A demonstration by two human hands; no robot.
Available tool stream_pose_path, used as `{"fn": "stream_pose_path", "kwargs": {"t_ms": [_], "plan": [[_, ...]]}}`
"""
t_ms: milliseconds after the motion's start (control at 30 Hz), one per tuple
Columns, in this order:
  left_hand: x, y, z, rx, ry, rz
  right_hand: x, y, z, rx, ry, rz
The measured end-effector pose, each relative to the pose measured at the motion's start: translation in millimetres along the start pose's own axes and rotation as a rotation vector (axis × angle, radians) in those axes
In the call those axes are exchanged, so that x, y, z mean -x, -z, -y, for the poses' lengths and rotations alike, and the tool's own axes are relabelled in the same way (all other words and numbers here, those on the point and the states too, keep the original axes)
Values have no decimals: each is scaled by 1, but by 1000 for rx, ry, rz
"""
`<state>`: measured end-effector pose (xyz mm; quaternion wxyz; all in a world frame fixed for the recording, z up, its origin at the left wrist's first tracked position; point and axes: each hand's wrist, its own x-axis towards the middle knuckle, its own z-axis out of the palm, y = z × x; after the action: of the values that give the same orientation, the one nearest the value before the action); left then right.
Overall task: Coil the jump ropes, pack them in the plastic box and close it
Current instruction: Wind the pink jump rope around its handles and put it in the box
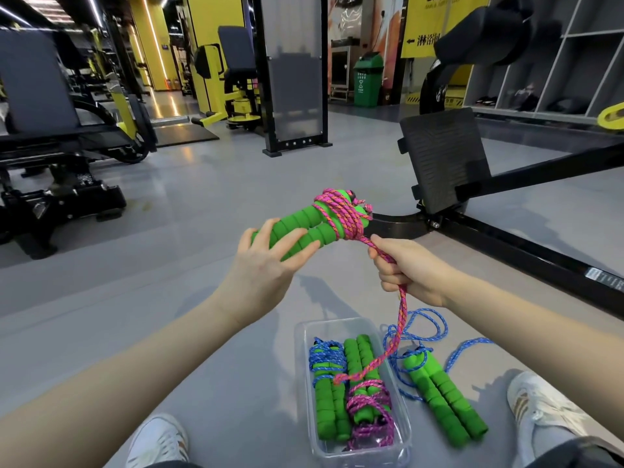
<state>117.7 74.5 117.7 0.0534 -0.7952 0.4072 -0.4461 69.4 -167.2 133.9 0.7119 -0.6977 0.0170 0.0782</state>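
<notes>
— How far are we?
— Two coiled ropes [329,383] lie in the plastic box [301,336]. Our left hand [266,261] holds the handles of the pink rope [337,214], and our right hand [408,268] grips its loose cord.
— What remains?
— The blue rope [442,400] beside the box is uncoiled. We judge closing comes last.

Bare forearms [135,359], dark trousers [574,456], white lace-up sneakers [537,407] with tan stripes.

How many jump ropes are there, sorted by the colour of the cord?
Pink cord: 2, the held pink rope and the boxed pink rope in the plastic box.
Blue cord: 2, the boxed blue rope and the floor blue rope.
Total: 4.
</notes>
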Motion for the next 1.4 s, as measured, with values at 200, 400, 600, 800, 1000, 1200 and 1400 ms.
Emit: {"fn": "stream_pose_path", "kwargs": {"t_ms": [200, 400, 600, 800, 1000, 1200, 1400], "plan": [[4, -5, 7, -56, 37, 17, 5, -19, 2, 158, 4, -1], [16, -9, 15, -173, 15, 194, 19, -23, 22, 562, -28, 132], [19, -4, 9, -178, -42, 342, 30, -24, 53, 899, -46, 268], [21, -2, -6, -114, -239, 323, 35, -22, 74, 1159, 288, 172], [13, 10, -43, 26, -475, 193, 28, -3, 70, 1134, 278, 241], [9, 19, -52, 189, -533, -36, 20, 23, 60, 899, 236, 217], [-4, 40, -55, 240, -444, -130, 17, 45, 36, 342, 87, 202]]}}
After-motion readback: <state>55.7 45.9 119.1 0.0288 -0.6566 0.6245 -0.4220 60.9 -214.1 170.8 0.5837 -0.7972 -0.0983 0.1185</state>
